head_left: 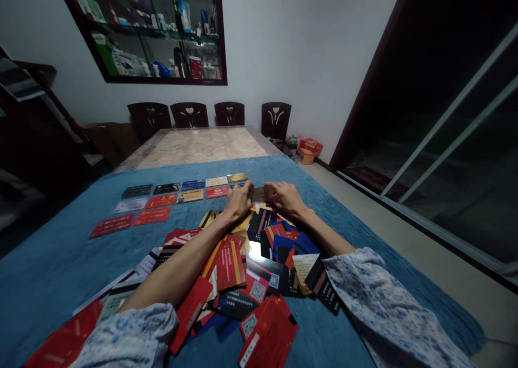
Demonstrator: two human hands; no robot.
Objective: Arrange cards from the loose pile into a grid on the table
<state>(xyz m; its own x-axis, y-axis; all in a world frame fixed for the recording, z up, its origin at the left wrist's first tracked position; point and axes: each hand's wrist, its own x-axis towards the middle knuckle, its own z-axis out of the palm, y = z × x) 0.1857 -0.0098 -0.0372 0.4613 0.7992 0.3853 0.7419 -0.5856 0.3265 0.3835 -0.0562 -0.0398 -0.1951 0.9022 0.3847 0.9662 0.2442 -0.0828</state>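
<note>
Both arms reach forward over a loose heap of cards (246, 271) in red, black, blue and gold on a blue cloth (60, 265). My left hand (238, 198) and my right hand (285, 197) meet at the far edge of the heap, fingers curled, together pinching a dark gold card (261, 193) between them. Beyond and to the left, rows of single cards (178, 195) lie flat and spaced out on the cloth; the held card sits at the right end of the rows.
The cloth covers the near part of a long table with a marbled top (202, 144). Several dark chairs (190, 114) stand at its far end below a wall cabinet (154, 28). Sliding glass doors (453, 141) are on the right, red boxes (309, 149) on the floor.
</note>
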